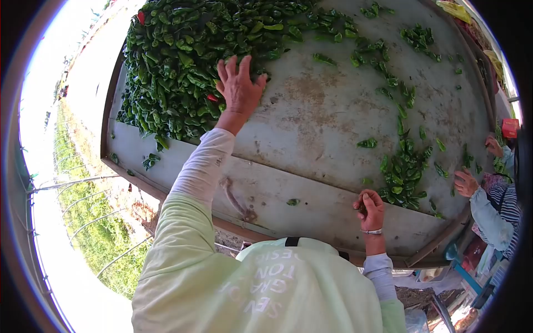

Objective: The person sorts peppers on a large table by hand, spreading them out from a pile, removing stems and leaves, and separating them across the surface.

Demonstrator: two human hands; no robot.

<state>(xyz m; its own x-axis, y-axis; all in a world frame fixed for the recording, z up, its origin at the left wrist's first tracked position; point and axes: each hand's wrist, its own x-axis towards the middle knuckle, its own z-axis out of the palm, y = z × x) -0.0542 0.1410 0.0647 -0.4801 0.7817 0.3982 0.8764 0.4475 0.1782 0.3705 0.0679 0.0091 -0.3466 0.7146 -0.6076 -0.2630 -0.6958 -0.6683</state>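
A large heap of green peppers (183, 66) covers the left part of a grey metal table (311, 139). My left hand (240, 89) reaches over the heap's right edge, fingers spread, palm down; whether it touches the peppers is hard to tell. Just beside it, a red pepper (212, 97) shows in the heap. My right hand (371, 210) is curled above the table's near edge, with something small and dark in its fingers, too hidden to name. To its right lies a smaller pile of green peppers (402, 175).
At the right edge a co-worker's hands (466, 182) rest over the table near loose peppers. More peppers trail across the far right side (372, 53). A raised wooden rim (136, 180) borders the table. A red box (509, 127) stands beyond the right edge.
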